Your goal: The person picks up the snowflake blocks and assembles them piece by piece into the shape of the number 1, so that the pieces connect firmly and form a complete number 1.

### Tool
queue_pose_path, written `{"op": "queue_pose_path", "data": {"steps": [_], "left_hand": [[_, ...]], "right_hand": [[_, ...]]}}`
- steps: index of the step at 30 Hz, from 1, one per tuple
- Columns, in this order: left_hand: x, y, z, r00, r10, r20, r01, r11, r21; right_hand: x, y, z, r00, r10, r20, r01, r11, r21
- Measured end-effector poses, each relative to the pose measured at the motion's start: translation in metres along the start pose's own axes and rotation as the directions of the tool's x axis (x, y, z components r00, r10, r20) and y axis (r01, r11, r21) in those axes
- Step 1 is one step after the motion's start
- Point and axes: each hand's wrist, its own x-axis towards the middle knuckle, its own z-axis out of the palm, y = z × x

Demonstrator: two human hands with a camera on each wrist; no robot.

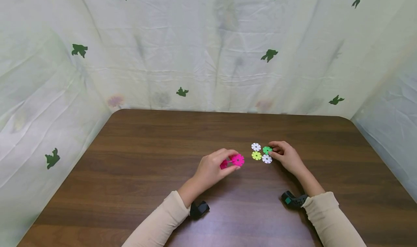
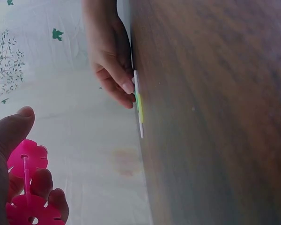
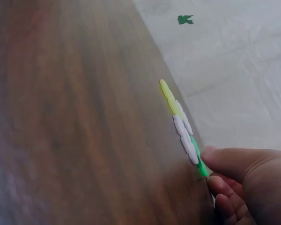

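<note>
My left hand (image 1: 211, 168) grips joined pink interlocking discs (image 1: 238, 160) above the table, left of the flat discs. Two notched pink discs (image 2: 33, 210) show in the left wrist view, with a thin pink strip between them; fingers hide part of them. My right hand (image 1: 287, 158) has its thumb and fingers at the edge of a green disc (image 1: 267, 150), pinching it at table level. Beside the green disc lie a white disc (image 1: 256, 146), a yellow-green disc (image 1: 256, 155) and a second white disc (image 1: 267, 159), close together in a small square.
The brown wooden table (image 1: 137, 149) has rounded far corners. A pale curtain (image 1: 202, 40) with green leaf and bird shapes hangs behind it and along both sides. Black wrist devices are strapped on the left wrist (image 1: 199, 210) and the right wrist (image 1: 294, 200).
</note>
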Motion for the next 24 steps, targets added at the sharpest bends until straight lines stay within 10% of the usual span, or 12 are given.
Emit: {"op": "queue_pose_path", "data": {"steps": [24], "left_hand": [[0.000, 0.000, 0.000, 1.000, -0.015, 0.013, 0.015, 1.000, -0.013]], "right_hand": [[0.001, -0.019, -0.007, 0.999, 0.012, 0.032, -0.017, 0.989, 0.145]]}}
